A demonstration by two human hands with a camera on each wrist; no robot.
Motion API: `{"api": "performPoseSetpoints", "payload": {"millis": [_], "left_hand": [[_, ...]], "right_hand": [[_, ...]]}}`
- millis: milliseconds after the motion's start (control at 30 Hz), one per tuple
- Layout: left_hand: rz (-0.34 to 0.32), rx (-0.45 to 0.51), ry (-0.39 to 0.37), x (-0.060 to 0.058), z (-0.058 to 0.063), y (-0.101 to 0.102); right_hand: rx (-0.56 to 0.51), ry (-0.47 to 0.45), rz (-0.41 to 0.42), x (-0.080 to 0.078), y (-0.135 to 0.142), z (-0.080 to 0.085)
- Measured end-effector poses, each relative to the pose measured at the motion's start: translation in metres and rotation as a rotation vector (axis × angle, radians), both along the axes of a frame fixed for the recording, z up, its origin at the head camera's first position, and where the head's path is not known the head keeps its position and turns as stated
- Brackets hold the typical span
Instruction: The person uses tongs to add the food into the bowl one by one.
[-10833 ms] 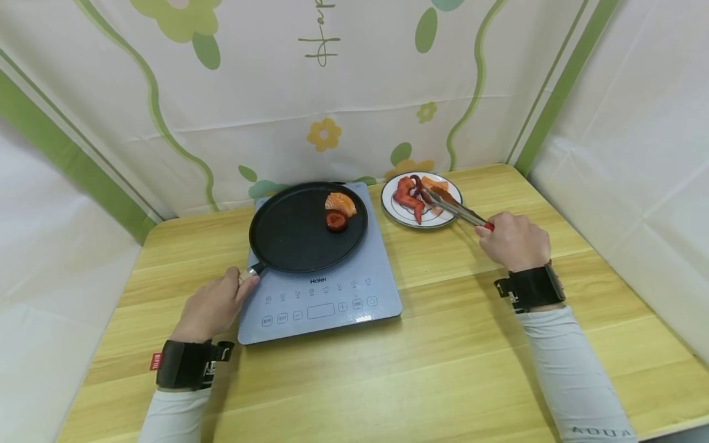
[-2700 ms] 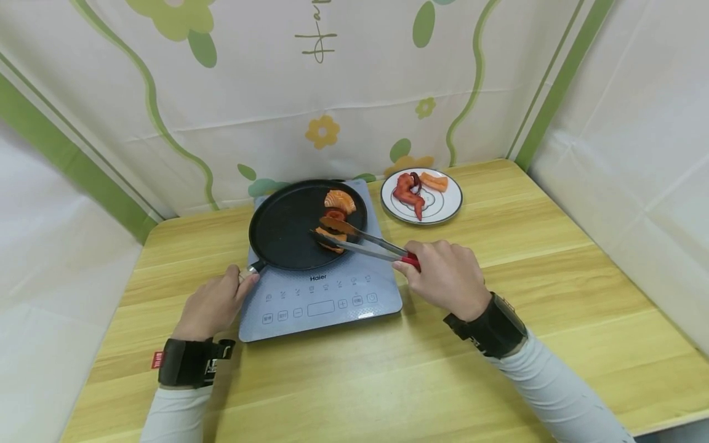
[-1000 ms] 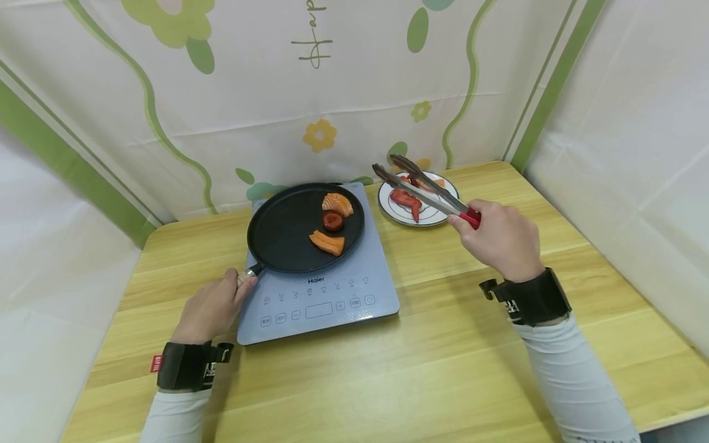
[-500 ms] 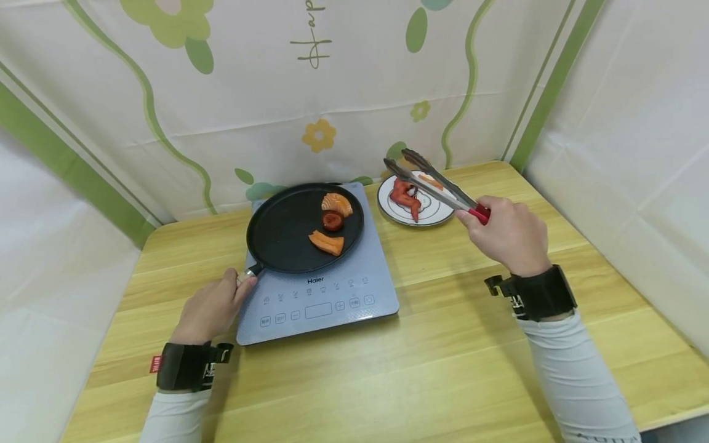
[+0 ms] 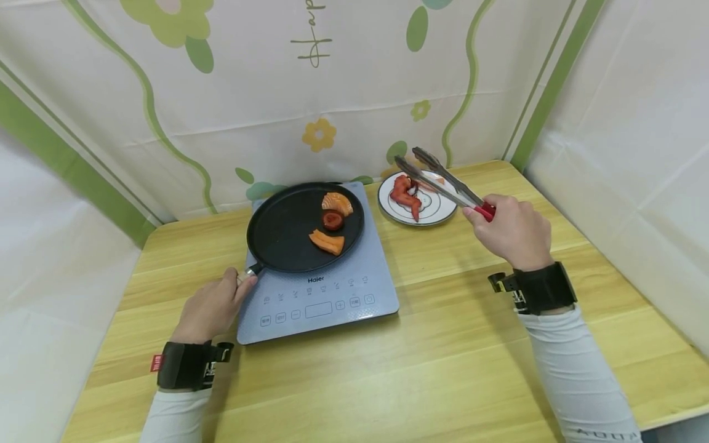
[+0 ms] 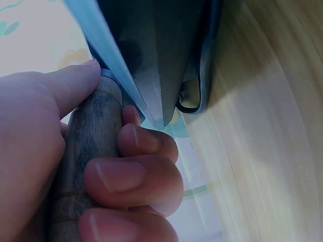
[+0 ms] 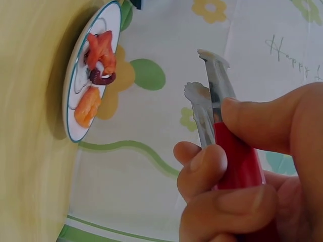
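Note:
My left hand (image 5: 213, 304) grips the wooden handle (image 6: 96, 126) of a flat black pan (image 5: 288, 234). On the pan's right side lie a striped salmon-like slice (image 5: 337, 203), a round dark red piece (image 5: 333, 220) and an orange piece (image 5: 328, 242). My right hand (image 5: 515, 232) holds metal tongs (image 5: 437, 184) by their red handles (image 7: 239, 161), their tips parted with nothing between them. In the head view the tongs overlap a white plate (image 5: 437, 213). It bears a red chicken wing (image 5: 405, 195), a dark curled piece (image 7: 102, 77) and another orange piece (image 7: 88, 107).
Beneath the pan is a grey Haier induction cooker (image 5: 354, 286) with touch buttons along its front. Both stand on a wooden table (image 5: 343, 387). A white curtain (image 5: 249, 92) with printed flowers hangs right behind the table, and white sheets rise at both sides.
The tongs have carried one orange piece from the plate to the pan and let it go. They then returned over the plate, lately drifting slightly right. My left hand has stayed on the handle.

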State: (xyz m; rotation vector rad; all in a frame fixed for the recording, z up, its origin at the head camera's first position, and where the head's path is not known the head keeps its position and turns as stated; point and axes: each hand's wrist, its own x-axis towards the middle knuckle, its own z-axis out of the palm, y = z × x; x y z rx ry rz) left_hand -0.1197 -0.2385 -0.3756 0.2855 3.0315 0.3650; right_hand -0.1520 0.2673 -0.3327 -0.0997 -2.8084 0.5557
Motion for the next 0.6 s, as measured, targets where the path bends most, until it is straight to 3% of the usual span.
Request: {"api": "performPoseSetpoints", "payload": {"millis": [600], "left_hand": [[-0.005,-0.006,0.012,-0.001,-0.001,0.0]], "right_hand": [[0.003,-0.037,-0.027,-0.011,0.013,-0.019]]}}
